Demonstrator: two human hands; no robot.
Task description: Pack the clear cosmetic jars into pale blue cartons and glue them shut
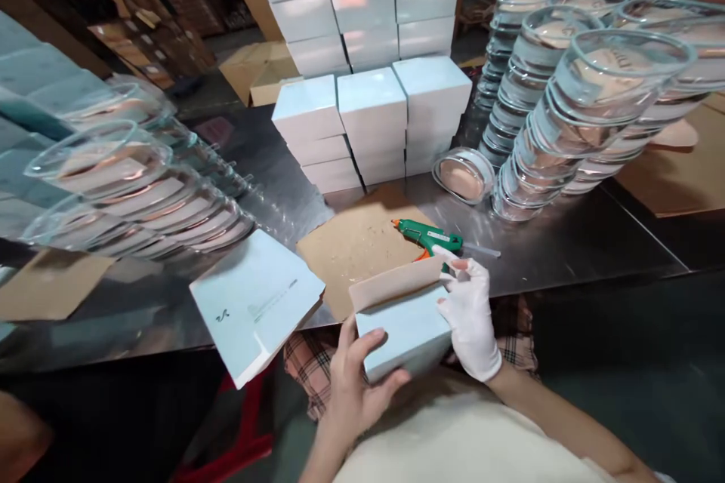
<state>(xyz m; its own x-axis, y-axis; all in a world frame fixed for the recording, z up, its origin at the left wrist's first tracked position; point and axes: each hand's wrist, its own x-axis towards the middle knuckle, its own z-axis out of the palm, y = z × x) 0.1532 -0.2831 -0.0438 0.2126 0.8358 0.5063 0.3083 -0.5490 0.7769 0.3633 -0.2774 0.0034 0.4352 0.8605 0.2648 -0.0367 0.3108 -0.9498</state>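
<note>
A pale blue carton (405,332) is tilted at the table's front edge, its long flap (396,284) standing up along the far side. My bare left hand (354,385) grips the carton's left end, thumb and fingers around it. On the opposite end, my right hand (473,321), in a white glove with some fingertips bare, holds the carton's corner by the flap. Just beyond that hand lies a green glue gun (433,234) with an orange nozzle and a glue stick out of its back. It rests partly on a brown cardboard sheet (345,256).
Flattened blue cartons (254,302) overhang the front edge at left. White-and-blue boxes (371,109) are stacked at the back. Tall stacks of clear glass dishes (538,128) stand right, others (136,189) lean left. One dish (464,175) sits alone on the dark metal table (572,245).
</note>
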